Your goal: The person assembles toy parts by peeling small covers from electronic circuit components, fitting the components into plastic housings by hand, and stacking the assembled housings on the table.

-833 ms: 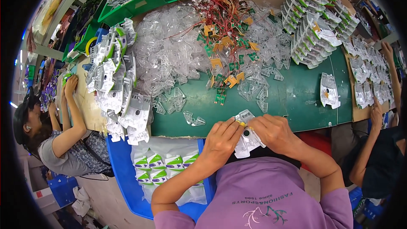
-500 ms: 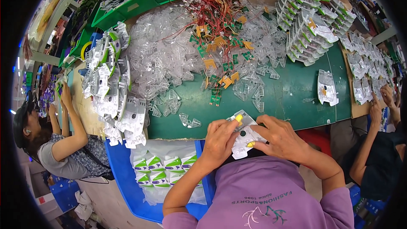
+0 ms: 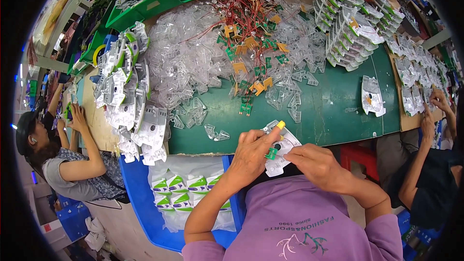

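Observation:
A white plastic shell (image 3: 279, 165) with a round dark hole is held just past the table's front edge. My left hand (image 3: 251, 157) grips its left side, with a yellow cover on the index fingertip. A small green circuit board (image 3: 271, 153) shows against the shell, close to the left fingers. At the shell's right side my right hand (image 3: 320, 165) is closed in a pinch, its fingertips close to the shell. Whatever lies between those fingertips is hidden. Two clear plastic pieces (image 3: 217, 133) lie on the green tabletop (image 3: 203, 144) to the left.
Clear parts (image 3: 186, 53) are heaped behind, beside red-wired boards (image 3: 249, 43). Stacked white-green shells stand left (image 3: 128, 92) and right (image 3: 350, 34); a single shell (image 3: 372, 96) lies right. A blue bin (image 3: 145, 212) holds bagged parts below. Co-workers sit on both sides.
The green circuit board now shows at the shell. My right fingers have drawn together into a pinch, and the shell has turned slightly in my left hand.

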A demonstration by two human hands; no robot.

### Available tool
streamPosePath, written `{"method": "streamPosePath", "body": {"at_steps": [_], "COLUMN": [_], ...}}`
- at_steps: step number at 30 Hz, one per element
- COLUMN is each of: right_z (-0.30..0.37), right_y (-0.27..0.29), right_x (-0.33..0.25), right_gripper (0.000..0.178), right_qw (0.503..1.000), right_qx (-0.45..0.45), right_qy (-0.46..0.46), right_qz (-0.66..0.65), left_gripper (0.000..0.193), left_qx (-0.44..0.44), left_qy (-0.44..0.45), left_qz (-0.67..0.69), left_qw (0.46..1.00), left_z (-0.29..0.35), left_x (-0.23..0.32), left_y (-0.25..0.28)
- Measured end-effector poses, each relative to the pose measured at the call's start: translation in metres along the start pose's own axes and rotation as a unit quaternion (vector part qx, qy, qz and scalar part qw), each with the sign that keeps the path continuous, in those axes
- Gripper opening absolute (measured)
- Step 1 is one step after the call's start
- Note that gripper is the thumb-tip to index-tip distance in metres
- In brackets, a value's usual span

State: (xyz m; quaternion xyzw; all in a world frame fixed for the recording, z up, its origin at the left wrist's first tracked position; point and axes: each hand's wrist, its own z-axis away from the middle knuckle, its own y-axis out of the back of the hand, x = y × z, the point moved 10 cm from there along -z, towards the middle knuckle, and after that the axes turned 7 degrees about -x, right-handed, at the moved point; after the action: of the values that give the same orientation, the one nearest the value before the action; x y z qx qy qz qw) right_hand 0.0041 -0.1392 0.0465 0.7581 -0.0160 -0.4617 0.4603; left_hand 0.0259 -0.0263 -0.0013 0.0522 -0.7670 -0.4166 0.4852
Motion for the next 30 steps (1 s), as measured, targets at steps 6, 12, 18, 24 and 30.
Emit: {"method": "streamPosePath", "body": {"at_steps": [6,12,18,24,30], "right_z": [-0.001,0.015,0.036,0.119,0.200], "right_y": [-0.012,0.019,-0.004,0.085,0.173], "right_x": [-0.007,0.013,0.057,0.104,0.177], "right_gripper": [0.031,0.029,0.026,0.019,0.015], "right_qw": [0.993,0.992,0.974,0.908,0.840], "right_qx": [0.006,0.103,0.142,0.329,0.455], "right_qy": [0.019,-0.054,-0.170,-0.257,-0.295], "right_qz": [0.117,0.059,-0.046,-0.017,-0.033], "left_gripper": [0.070,0.063,0.050,0.029,0.023], "left_qx": [-0.008,-0.012,0.060,0.181,0.130], "left_qy": [0.011,0.001,-0.012,-0.004,0.001], "left_qz": [0.030,0.056,0.020,-0.010,0.018], "left_qw": [0.999,0.998,0.998,0.983,0.991], "left_z": [0.001,0.001,0.003,0.009,-0.004], "left_x": [-0.003,-0.005,0.001,0.017,0.018], "left_y": [0.002,0.003,0.008,0.040,0.020]}}
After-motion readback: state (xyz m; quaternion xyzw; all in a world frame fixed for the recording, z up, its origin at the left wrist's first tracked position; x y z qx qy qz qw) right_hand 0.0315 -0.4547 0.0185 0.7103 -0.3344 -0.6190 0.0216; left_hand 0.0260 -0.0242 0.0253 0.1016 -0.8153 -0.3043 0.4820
